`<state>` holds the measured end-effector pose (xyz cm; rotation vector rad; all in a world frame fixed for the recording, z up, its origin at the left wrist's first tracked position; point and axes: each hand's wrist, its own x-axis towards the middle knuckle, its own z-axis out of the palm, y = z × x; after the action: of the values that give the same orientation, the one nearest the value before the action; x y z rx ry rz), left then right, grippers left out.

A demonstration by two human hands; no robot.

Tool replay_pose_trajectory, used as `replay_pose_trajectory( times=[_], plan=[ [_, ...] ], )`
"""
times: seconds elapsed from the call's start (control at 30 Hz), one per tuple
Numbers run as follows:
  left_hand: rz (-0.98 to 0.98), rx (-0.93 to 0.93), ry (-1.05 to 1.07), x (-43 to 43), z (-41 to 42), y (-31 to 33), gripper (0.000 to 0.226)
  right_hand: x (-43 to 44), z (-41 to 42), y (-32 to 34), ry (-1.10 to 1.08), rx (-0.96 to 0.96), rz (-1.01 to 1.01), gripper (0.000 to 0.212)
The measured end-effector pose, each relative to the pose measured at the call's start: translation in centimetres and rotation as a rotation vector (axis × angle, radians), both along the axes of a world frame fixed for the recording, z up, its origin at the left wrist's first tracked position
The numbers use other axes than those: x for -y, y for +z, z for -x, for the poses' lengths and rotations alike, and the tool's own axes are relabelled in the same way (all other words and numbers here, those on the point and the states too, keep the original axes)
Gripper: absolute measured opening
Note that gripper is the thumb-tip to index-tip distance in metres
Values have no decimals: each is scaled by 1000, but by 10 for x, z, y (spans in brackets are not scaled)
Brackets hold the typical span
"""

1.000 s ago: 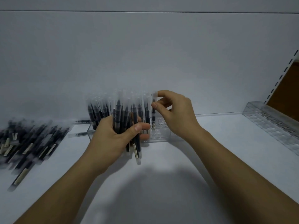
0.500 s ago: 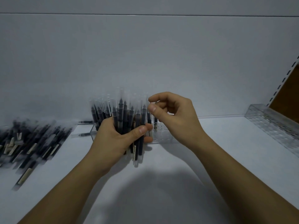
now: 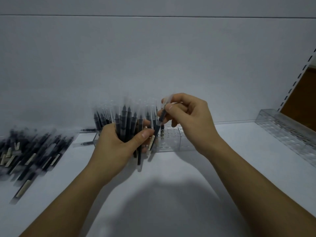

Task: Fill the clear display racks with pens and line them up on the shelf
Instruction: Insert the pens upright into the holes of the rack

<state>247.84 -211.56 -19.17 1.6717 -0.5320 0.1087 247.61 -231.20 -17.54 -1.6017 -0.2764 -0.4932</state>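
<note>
Left hand (image 3: 118, 147) is curled tight around a fat bunch of pens (image 3: 130, 122), thumb pressed across the front. The pens stand up out of the fist, clear caps on top, dark bodies below. They are too many and too blurry to count. A few tails stick out under the hand.

Far to the left, a loose pile of pens (image 3: 29, 151) lies flat on the white shelf (image 3: 171, 194). That pile is also too blurry to count. Two more pens lie flat just behind the left hand, near the back wall (image 3: 153, 65).

Right hand (image 3: 188, 120) is just beside the bunch. Its thumb and first finger pinch one single pen (image 3: 161, 117) near its clear cap. The other fingers are curled in. This pen tilts, with its low end down by the left thumb, close to the bunch.

Behind both hands stands a clear rack (image 3: 172, 142) with rows of small holes. Its left part is hidden by the hands and the bunch, and its right part shows open holes. At least one pen seems to stand in it, but it is hard to tell.

At the far right, a second clear rack (image 3: 287, 132) sits slanted by the shelf's edge, well apart from the hands. Between the two racks the shelf is bare. The near part of the shelf is open too, with only the arms and their shadow over it.
</note>
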Motion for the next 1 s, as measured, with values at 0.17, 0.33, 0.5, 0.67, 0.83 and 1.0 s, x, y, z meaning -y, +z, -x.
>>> replay_pose_trajectory(
  times=[0.17, 0.33, 0.5, 0.67, 0.83, 1.0],
  plan=[
    [-454, 399, 194, -8, -9, -11, 42, 16, -2, 7, -136, 37, -48, 11],
    [-721, 509, 157, -10, -7, -11, 52, 23, -2, 8, -255, 95, -13, 15],
    [-923, 583, 164, -8, -3, -9, 62, 23, -5, 3, -290, 113, 77, 16],
    [-932, 568, 171, -9, -3, -6, 63, 19, -8, -7, -306, 166, 257, 23],
    [-934, 600, 146, -9, -4, -6, 62, 10, -12, -17, -295, 169, 384, 25],
    [-882, 617, 119, -10, -8, -11, 61, 10, -15, -24, -312, 98, 400, 24]
  ],
)
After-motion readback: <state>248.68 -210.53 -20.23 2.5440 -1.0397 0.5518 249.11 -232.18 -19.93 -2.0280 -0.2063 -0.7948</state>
